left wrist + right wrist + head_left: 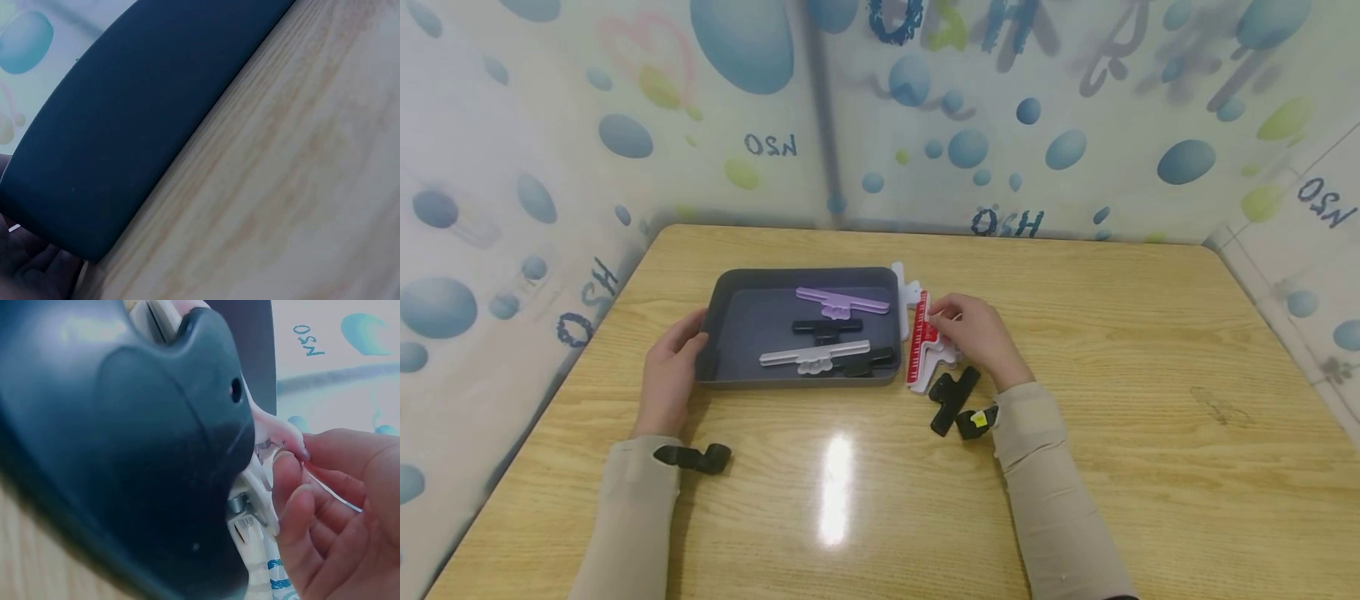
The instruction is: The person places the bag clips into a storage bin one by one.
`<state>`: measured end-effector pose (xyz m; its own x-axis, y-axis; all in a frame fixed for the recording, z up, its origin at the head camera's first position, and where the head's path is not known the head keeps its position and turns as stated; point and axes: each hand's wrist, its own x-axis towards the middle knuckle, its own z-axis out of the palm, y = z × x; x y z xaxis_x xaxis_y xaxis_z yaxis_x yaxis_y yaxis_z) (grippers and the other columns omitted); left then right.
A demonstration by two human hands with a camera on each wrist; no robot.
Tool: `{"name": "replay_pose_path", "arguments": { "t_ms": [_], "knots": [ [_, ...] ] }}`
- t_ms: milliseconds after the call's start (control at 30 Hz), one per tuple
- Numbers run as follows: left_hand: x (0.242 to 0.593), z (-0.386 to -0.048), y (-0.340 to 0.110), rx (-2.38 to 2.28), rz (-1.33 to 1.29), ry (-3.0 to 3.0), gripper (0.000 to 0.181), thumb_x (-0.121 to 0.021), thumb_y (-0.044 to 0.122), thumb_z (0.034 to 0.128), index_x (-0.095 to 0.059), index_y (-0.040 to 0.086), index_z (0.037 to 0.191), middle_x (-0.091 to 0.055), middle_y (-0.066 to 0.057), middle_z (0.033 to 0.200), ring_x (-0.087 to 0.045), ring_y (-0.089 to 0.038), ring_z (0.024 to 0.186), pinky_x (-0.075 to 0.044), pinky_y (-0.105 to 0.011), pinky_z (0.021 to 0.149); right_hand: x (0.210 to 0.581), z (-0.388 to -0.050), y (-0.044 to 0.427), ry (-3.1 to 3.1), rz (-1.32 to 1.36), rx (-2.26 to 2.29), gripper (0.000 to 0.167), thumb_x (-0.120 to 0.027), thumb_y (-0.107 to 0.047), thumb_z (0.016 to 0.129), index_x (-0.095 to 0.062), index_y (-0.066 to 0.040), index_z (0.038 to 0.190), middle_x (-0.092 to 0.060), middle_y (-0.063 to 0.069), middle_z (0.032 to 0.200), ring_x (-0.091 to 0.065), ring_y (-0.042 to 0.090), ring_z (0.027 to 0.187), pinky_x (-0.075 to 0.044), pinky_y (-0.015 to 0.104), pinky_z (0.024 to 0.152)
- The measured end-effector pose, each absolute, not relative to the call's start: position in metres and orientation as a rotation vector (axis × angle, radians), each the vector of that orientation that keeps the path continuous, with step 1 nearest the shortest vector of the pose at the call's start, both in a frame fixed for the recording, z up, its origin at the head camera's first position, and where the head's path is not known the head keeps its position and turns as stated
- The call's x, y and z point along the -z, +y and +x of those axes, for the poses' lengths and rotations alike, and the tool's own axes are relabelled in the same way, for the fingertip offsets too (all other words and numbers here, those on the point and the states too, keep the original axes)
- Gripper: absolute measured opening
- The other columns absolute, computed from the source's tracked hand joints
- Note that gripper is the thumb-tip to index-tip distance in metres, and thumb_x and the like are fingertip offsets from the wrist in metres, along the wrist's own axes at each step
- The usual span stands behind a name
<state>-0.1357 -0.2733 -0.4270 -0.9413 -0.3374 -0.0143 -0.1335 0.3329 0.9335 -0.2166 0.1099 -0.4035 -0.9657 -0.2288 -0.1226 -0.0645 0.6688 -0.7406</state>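
A dark grey tray [745, 333] holds a purple clip [842, 302], a white clip [815, 354] and two black clips [827, 327]. My left hand [670, 371] grips the tray's left end; in the left wrist view its fingers [44, 265] lie at the corner of the tray's dark wall [119, 125]. Right of the tray, my right hand [977, 333] pinches a clip beside the red and white clip [919, 342]. In the right wrist view the thumb and fingers of the right hand [344, 500] hold a pale clip handle [275, 430]; which clip it belongs to is unclear.
White clips [901, 300] lie at the tray's right end, partly covered by the red one. A black clip [953, 400] lies near the right wrist, very large in the right wrist view [156, 437]. The wooden table [1112, 350] reaches a patterned wall behind.
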Motion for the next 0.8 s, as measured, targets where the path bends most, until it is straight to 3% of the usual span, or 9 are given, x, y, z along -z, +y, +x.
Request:
{"name": "replay_pose_path", "arguments": {
  "t_ms": [800],
  "knots": [
    [0.4283,-0.1366,-0.2748,1.656,0.430,-2.425,0.041,-0.040,0.032,0.0951,-0.040,0.023,0.135,-0.037,0.004,0.138,-0.032,-0.011,0.126,-0.026,-0.034,0.104,0.4049,-0.2160,0.1027,2.707,-0.311,1.132,0.015,-0.057,-0.028,0.087,-0.061,-0.019,0.099,-0.059,0.002,0.086,-0.054,0.018,0.075,-0.046,0.029,0.060]
  ]
}}
